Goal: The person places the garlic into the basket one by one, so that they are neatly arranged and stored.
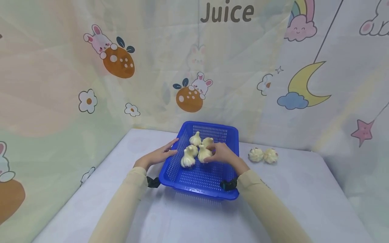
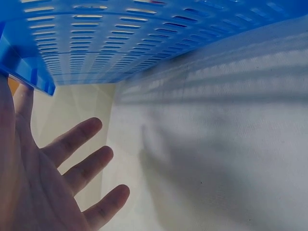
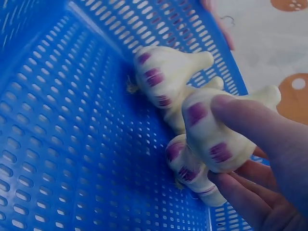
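A blue perforated plastic basket (image 1: 199, 175) stands on the table, several garlic bulbs gathered in its left and middle part. My right hand (image 1: 223, 154) reaches inside and pinches a garlic bulb (image 3: 219, 127) between thumb and fingers. The right wrist view shows its purple patches and pale stem, with other bulbs (image 3: 163, 72) close beside and behind it. At the basket's left side, my left hand (image 1: 156, 156) has its fingers extended toward the rim. In the left wrist view the fingers (image 2: 79, 139) are spread, and part of the hand meets the rim (image 2: 29, 72).
Two more garlic bulbs (image 1: 263, 155) lie side by side on the white table (image 1: 291, 189), right of the basket. A printed cloth backdrop (image 1: 158, 60) with rabbits and flowers hangs behind. Dark bands (image 1: 229, 184) sit at both wrists.
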A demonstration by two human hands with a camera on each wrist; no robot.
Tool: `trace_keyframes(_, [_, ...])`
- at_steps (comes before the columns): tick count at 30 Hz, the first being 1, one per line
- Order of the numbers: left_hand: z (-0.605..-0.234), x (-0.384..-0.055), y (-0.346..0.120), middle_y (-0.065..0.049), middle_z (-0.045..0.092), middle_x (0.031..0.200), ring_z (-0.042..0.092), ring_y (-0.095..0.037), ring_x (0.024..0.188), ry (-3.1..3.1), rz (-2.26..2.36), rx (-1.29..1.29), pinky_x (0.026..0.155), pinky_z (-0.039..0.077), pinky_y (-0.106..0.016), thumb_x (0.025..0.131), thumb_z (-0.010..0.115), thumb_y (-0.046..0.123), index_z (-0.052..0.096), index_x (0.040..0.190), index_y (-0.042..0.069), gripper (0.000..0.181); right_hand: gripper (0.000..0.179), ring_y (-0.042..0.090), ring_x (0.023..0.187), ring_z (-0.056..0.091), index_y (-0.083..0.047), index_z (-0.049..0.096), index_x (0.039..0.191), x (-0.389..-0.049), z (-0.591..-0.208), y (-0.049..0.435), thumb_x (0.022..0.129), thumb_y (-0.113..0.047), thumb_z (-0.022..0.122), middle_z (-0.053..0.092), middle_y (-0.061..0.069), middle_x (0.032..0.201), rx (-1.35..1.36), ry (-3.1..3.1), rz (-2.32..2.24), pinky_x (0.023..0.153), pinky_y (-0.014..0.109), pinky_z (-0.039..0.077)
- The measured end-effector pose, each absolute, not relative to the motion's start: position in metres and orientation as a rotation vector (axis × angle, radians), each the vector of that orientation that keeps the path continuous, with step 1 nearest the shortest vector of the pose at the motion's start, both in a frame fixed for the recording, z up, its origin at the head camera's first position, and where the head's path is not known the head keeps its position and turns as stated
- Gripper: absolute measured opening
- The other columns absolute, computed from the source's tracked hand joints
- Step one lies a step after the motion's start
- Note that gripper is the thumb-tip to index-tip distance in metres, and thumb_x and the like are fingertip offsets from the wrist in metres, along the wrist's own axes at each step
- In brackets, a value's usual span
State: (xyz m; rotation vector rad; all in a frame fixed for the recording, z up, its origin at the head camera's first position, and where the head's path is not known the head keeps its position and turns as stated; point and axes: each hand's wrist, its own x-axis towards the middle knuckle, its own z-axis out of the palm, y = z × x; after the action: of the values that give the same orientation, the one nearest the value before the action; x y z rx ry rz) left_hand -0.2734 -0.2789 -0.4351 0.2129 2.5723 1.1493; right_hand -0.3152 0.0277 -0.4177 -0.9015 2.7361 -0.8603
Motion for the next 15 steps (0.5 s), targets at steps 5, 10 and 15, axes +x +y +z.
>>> trace_keyframes(5, [-0.4374,-0.2753,-0.2813,-0.014,0.025,0.156,0.024,-0.038,0.143,2.557,1.178,0.239,0.111,0.019,-0.064,0.096,0.042,0.052,0.009,0.148,0.050,0.061,0.061,0.021,0.098,0.066,-0.008,0.064,0.120,-0.3153,-0.4218,0.0285,0.070,-0.039,0.082,0.068,0.005,0.116,-0.855,2.670,-0.896,0.087,0.036,0.052])
trace_keyframes(10, [-0.4380,-0.2748,-0.2833,-0.013,0.024,0.156,0.025,-0.038,0.143,2.554,1.182,0.231,0.112,0.019,-0.063,0.097,0.042,0.050,0.008,0.148,0.051,0.061,0.061,0.020,0.101,0.065,-0.009,0.065,0.121,-0.3159,-0.4250,0.0265,0.071,-0.039,0.082,0.067,0.004,0.119,-0.843,2.633,-0.867,0.088,0.034,0.052])
trace_keyframes(15, [-0.4368,-0.2744,-0.2783,-0.011,0.024,0.157,0.025,-0.038,0.143,2.548,1.173,0.219,0.111,0.019,-0.065,0.097,0.041,0.052,0.008,0.147,0.052,0.060,0.053,0.012,0.090,0.062,-0.014,0.069,0.115,-0.3175,-0.4286,0.0286,0.070,-0.040,0.082,0.070,-0.003,0.106,-0.835,2.640,-0.770,0.082,0.031,0.052])
